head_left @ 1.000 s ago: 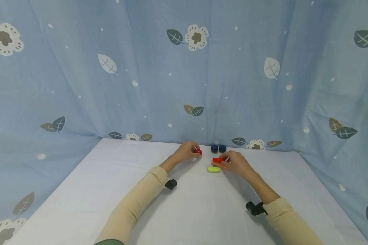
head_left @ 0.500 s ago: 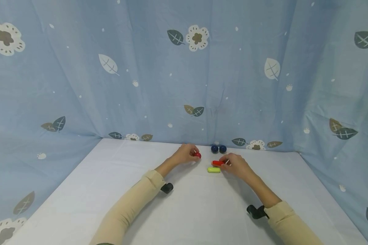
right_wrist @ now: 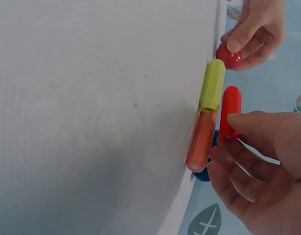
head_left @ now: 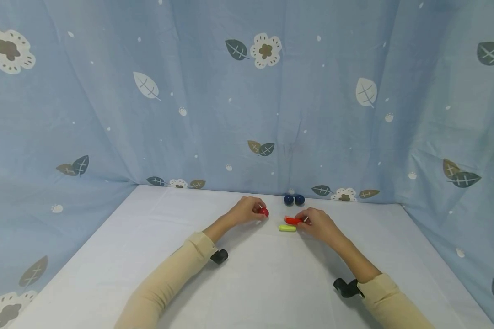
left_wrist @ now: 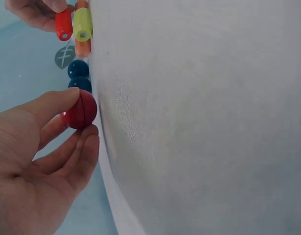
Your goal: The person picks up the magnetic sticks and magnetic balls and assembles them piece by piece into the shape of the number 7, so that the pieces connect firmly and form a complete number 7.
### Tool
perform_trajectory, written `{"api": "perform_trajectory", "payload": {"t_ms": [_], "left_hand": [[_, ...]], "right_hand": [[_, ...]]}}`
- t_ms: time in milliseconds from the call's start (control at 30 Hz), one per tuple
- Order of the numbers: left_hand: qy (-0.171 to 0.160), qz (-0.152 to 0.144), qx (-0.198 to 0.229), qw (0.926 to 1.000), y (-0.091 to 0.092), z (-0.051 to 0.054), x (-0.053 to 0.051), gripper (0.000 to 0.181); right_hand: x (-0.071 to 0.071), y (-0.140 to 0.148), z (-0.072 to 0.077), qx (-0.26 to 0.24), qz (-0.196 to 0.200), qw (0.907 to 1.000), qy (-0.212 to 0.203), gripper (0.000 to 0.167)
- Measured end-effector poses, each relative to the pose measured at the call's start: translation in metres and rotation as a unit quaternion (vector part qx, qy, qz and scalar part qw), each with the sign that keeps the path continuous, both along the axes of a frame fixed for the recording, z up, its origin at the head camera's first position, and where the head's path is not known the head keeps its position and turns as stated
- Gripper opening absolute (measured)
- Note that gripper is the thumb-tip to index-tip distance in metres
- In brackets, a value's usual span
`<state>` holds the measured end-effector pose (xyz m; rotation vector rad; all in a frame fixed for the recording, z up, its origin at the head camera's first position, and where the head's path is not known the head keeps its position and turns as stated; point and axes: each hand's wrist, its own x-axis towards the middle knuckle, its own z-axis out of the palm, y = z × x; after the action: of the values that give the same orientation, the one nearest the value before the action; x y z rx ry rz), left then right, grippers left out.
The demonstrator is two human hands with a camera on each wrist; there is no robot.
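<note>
The white tabletop (head_left: 255, 278) and the hands over it bore three short sticks (one red, one orange, one yellow-green), two dark blue balls (head_left: 288, 200) and at least one red ball (head_left: 264, 212). The left hand (head_left: 246, 210) pinched the red ball between thumb and fingertips. The right hand (head_left: 319, 225) pinched the red stick (right_wrist: 231, 110) near one end, its lower fingers loosely bent. The blue balls sat side by side near the far edge, before the blue cloth (head_left: 206, 100); the yellow-green stick (head_left: 287, 228) lay nearer the person than the red one. From the head, only a small end of the orange stick (right_wrist: 202, 142) showed past the red; the right wrist view gave most of its length, the left wrist view just its two ends beyond the yellow-green. The left wrist view showed both blue balls, the right only blue parts behind the orange stick. Only the left wrist view showed a dark line across the red ball and more red beside it, whether the same ball I could not tell. Nor could I tell whether the red stick touched the tabletop.
</note>
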<state>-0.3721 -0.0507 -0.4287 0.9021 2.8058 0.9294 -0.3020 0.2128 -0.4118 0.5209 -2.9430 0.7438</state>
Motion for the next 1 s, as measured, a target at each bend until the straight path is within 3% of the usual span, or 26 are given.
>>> {"api": "perform_trajectory", "payload": {"t_ms": [267, 567, 1000], "left_hand": [[-0.006, 0.004, -0.004, 1.0000, -0.005, 0.000, 0.005, 0.029], [0.003, -0.010, 0.001, 0.9999, -0.013, -0.001, 0.009, 0.028], [-0.027, -0.015, 0.002, 0.9995, -0.022, 0.003, 0.018, 0.024]], "right_hand": [[0.001, 0.001, -0.003, 0.002, 0.004, 1.0000, 0.008, 0.020], [0.002, -0.003, -0.001, 0.007, 0.006, 1.0000, 0.004, 0.021], [0.007, -0.008, -0.001, 0.011, 0.020, 0.9995, 0.022, 0.021]]}}
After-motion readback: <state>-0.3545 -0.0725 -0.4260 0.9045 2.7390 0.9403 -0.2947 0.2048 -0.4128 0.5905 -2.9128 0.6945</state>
